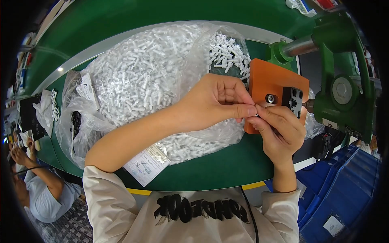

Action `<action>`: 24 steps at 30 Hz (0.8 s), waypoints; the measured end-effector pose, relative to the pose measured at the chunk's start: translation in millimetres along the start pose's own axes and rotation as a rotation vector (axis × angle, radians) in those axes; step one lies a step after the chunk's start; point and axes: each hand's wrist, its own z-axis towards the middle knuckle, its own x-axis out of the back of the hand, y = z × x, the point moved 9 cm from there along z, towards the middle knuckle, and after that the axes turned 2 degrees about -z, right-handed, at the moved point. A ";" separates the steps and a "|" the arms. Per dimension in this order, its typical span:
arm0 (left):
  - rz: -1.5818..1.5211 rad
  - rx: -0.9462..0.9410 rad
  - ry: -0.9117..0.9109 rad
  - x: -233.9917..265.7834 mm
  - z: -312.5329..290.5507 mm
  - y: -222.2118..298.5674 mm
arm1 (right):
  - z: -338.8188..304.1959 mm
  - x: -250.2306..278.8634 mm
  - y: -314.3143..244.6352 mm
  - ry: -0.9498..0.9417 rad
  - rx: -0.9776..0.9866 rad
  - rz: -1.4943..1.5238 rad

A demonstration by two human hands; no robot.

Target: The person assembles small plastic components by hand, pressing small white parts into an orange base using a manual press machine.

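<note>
My left hand (223, 98) and my right hand (281, 128) meet fingertip to fingertip in front of an orange block (265, 77). Both pinch at a tiny white part (256, 115), mostly covered by the fingers, so its kind does not show. Just beyond the fingertips, a round metal socket (270, 98) is set in the orange block, and a black fixture (292, 101) with several holes is mounted beside it. Left of my hands lies a big clear plastic bag (137, 77) full of small white plastic pieces. Loose white pieces (227, 50) spill at its mouth.
A green hand press (340, 89) stands at the right, its tip pointing toward the black fixture. Blue crates (340, 186) are at the lower right. A paper label (146, 166) lies at the bag's near edge on the green table (210, 172). Another person (48, 190) works at far left.
</note>
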 end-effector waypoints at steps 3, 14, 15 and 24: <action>-0.015 -0.024 0.004 0.1 0.1 1.0 | 0.0 -1.7 2.0 -0.016 -0.045 0.019; -0.001 -0.049 0.035 2.8 -0.2 1.3 | -3.6 -5.2 10.0 0.002 -0.123 0.084; -0.002 -0.049 0.036 3.0 -0.3 1.0 | -4.3 -4.6 11.2 0.017 -0.133 0.106; -0.009 -0.051 0.030 3.5 0.7 0.5 | -8.0 -5.0 17.0 0.038 -0.177 0.132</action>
